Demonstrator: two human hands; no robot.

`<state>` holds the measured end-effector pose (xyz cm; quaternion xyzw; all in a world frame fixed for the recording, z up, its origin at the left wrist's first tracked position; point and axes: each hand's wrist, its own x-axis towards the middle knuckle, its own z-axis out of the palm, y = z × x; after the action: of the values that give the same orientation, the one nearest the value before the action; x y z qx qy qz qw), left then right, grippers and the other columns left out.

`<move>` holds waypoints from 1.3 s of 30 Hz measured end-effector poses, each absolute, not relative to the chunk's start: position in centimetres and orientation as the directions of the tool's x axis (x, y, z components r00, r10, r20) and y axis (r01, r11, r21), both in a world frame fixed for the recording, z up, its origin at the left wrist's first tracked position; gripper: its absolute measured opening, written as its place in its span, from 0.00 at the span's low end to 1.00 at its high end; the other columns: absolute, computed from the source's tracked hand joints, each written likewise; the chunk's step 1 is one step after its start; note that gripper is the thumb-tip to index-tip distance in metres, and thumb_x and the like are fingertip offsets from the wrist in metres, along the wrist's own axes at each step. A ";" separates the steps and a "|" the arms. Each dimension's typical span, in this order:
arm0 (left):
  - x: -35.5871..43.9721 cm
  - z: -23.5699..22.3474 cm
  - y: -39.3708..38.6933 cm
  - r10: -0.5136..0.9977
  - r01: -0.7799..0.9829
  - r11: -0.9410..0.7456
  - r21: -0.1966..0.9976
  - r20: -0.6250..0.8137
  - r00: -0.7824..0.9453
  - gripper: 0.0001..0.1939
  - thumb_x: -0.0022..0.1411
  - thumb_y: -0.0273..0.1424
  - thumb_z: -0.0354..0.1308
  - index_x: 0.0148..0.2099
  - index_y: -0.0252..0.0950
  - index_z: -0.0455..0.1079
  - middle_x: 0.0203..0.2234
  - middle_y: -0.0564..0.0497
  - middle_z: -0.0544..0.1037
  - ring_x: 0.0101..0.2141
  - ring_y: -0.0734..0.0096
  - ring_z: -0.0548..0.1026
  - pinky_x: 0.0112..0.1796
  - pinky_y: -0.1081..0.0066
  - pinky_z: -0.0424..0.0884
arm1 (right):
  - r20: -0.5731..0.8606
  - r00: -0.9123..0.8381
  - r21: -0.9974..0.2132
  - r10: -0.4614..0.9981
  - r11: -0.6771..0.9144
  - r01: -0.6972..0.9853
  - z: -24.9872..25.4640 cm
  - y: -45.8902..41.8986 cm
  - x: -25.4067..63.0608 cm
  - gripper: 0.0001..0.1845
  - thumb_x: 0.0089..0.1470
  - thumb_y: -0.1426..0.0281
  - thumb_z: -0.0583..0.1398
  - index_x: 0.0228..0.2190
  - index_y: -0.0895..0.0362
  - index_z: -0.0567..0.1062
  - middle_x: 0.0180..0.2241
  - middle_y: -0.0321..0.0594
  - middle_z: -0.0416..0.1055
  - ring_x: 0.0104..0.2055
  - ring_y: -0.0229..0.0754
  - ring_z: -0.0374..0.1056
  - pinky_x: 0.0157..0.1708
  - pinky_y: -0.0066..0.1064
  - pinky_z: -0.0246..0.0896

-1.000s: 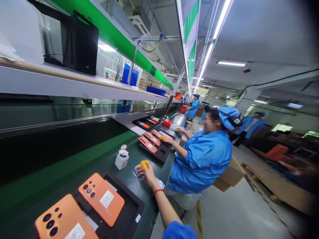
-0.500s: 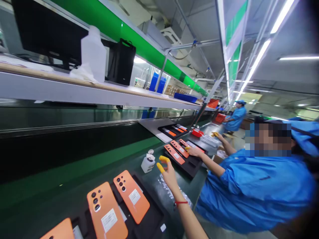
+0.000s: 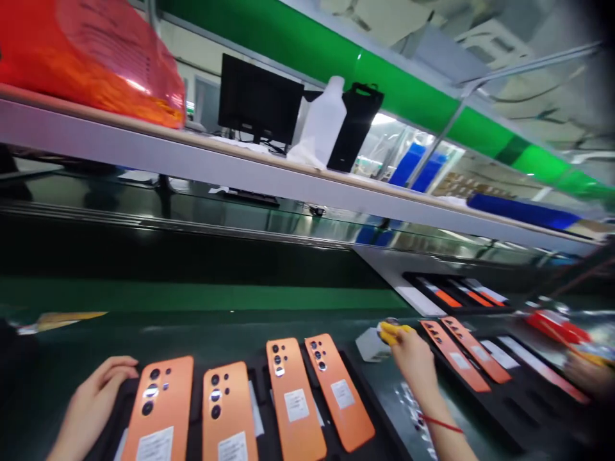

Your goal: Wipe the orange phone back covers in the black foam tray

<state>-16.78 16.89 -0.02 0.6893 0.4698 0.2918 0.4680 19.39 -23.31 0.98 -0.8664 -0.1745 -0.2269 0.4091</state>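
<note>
In front of me lies a black tray (image 3: 384,428) with several orange phones, or phone back covers (image 3: 293,410), in a row, camera lenses up, white labels on them. My left hand (image 3: 98,403) is at the tray's far left corner, its fingers bent together over the edge. My right hand (image 3: 414,362) wears yellow finger cots. Its closed fingertips are at the top of a small white bottle (image 3: 371,346), which stands behind the tray's right end. The fingers partly hide the bottle's top.
Right of the bottle, a second black tray (image 3: 504,410) holds more orange phones, and a co-worker's blurred hand (image 3: 589,371) is over its right side. Clear plastic (image 3: 408,410) lies between the trays. A shelf (image 3: 269,176) crosses above the bench with a large white bottle (image 3: 327,121).
My view has swung left. My left hand has come into view at the tray's corner. My right hand, earlier open beside the small bottle, has closed at its top.
</note>
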 end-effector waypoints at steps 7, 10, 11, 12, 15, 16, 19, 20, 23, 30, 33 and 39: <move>-16.5 -2.0 13.7 0.838 0.291 -0.110 0.950 -0.068 0.541 0.19 0.42 0.47 0.49 0.29 0.37 0.67 0.25 0.53 0.72 0.34 0.59 0.70 0.37 0.71 0.59 | 0.395 0.756 -0.750 0.522 -0.293 0.593 1.8 -11.4 9.3 0.25 0.50 0.48 0.54 0.31 0.54 0.79 0.34 0.44 0.71 0.35 0.48 0.68 0.33 0.34 0.66; -16.3 -2.3 12.7 0.793 0.291 -0.140 0.947 -0.069 0.606 0.21 0.44 0.50 0.47 0.28 0.37 0.66 0.24 0.51 0.71 0.31 0.59 0.70 0.36 0.69 0.60 | 0.314 0.583 -0.868 0.749 -0.022 0.496 1.8 -5.0 3.0 0.13 0.56 0.60 0.57 0.37 0.51 0.79 0.36 0.41 0.71 0.38 0.45 0.67 0.36 0.32 0.65; -16.4 -2.4 12.6 0.778 0.291 -0.151 0.945 -0.068 0.625 0.22 0.44 0.51 0.47 0.28 0.37 0.66 0.24 0.50 0.71 0.31 0.59 0.70 0.36 0.68 0.60 | 0.328 0.515 -0.862 0.792 0.028 0.507 1.7 -3.3 1.1 0.10 0.57 0.65 0.57 0.37 0.51 0.79 0.34 0.39 0.71 0.36 0.44 0.66 0.36 0.31 0.64; -16.5 -2.5 12.7 0.765 0.290 -0.161 0.943 -0.066 0.641 0.22 0.45 0.51 0.46 0.28 0.37 0.66 0.24 0.50 0.71 0.31 0.59 0.70 0.36 0.68 0.61 | 0.321 0.453 -0.855 0.832 0.048 0.516 1.5 -1.8 -0.6 0.10 0.57 0.71 0.57 0.38 0.51 0.78 0.35 0.38 0.71 0.37 0.42 0.66 0.39 0.30 0.64; -16.8 -2.8 13.1 0.731 0.294 -0.185 0.938 -0.068 0.679 0.20 0.46 0.50 0.45 0.25 0.37 0.63 0.23 0.50 0.69 0.30 0.60 0.69 0.34 0.68 0.61 | 0.365 0.253 -0.680 0.896 0.071 0.730 0.4 0.7 -3.8 0.19 0.52 0.84 0.55 0.41 0.55 0.77 0.37 0.42 0.68 0.38 0.43 0.64 0.38 0.28 0.63; -16.9 -2.9 13.3 0.725 0.301 -0.190 0.934 -0.073 0.685 0.20 0.46 0.50 0.44 0.25 0.37 0.61 0.22 0.51 0.69 0.29 0.60 0.69 0.33 0.68 0.61 | 0.372 0.164 -0.568 0.914 0.085 0.819 0.0 0.9 -4.2 0.21 0.50 0.86 0.55 0.41 0.56 0.76 0.36 0.42 0.67 0.38 0.44 0.63 0.36 0.28 0.63; -17.0 -2.9 13.6 0.706 0.324 -0.202 0.924 -0.092 0.702 0.20 0.46 0.50 0.42 0.24 0.37 0.59 0.22 0.52 0.67 0.28 0.62 0.67 0.33 0.68 0.60 | 0.318 -0.082 -0.349 0.945 0.197 0.916 -0.6 0.3 -3.5 0.21 0.50 0.87 0.57 0.40 0.53 0.76 0.36 0.39 0.66 0.38 0.42 0.61 0.33 0.26 0.61; -17.0 -2.9 13.6 0.700 0.332 -0.207 0.920 -0.098 0.707 0.20 0.46 0.49 0.42 0.24 0.37 0.58 0.22 0.52 0.67 0.28 0.62 0.67 0.33 0.68 0.59 | 0.307 -0.123 -0.358 0.944 0.234 0.904 -0.5 -0.2 -3.0 0.20 0.51 0.87 0.57 0.39 0.52 0.76 0.36 0.37 0.66 0.38 0.41 0.60 0.33 0.25 0.60; -16.8 -2.5 13.5 0.692 0.358 -0.221 0.907 -0.113 0.713 0.20 0.46 0.49 0.41 0.24 0.37 0.58 0.22 0.52 0.67 0.28 0.63 0.66 0.33 0.69 0.58 | 0.353 -0.080 -0.468 0.932 0.250 0.847 0.0 -1.2 -1.6 0.23 0.51 0.90 0.56 0.36 0.51 0.76 0.36 0.34 0.65 0.38 0.38 0.60 0.35 0.25 0.58; -16.8 -1.5 12.8 0.705 0.445 -0.273 0.853 -0.138 0.696 0.20 0.46 0.47 0.36 0.25 0.37 0.58 0.22 0.53 0.67 0.28 0.64 0.66 0.33 0.70 0.58 | 0.524 0.065 -0.548 0.849 0.278 0.789 -0.9 -0.6 -3.4 0.27 0.50 0.89 0.53 0.42 0.51 0.74 0.36 0.38 0.65 0.40 0.43 0.57 0.39 0.34 0.52; -16.9 -1.2 12.6 0.705 0.467 -0.290 0.835 -0.143 0.695 0.19 0.47 0.47 0.36 0.25 0.38 0.58 0.23 0.53 0.68 0.28 0.65 0.67 0.33 0.70 0.58 | 0.511 -0.091 -0.497 0.855 0.381 0.780 -0.7 -0.7 -2.5 0.29 0.45 0.91 0.53 0.38 0.49 0.76 0.34 0.36 0.64 0.42 0.43 0.57 0.46 0.39 0.47; -16.9 -1.0 12.6 0.692 0.481 -0.307 0.821 -0.154 0.705 0.19 0.47 0.47 0.36 0.25 0.38 0.57 0.23 0.54 0.68 0.28 0.65 0.66 0.32 0.70 0.57 | 0.459 0.062 -0.571 0.886 0.241 0.785 -0.4 -1.9 -1.4 0.27 0.46 0.91 0.53 0.36 0.50 0.76 0.35 0.35 0.64 0.44 0.42 0.55 0.50 0.42 0.42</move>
<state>-16.91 12.63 -1.03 0.8003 0.3664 0.1147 0.4606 -1.39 -1.93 -0.37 -0.6128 -0.6817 0.0641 0.3946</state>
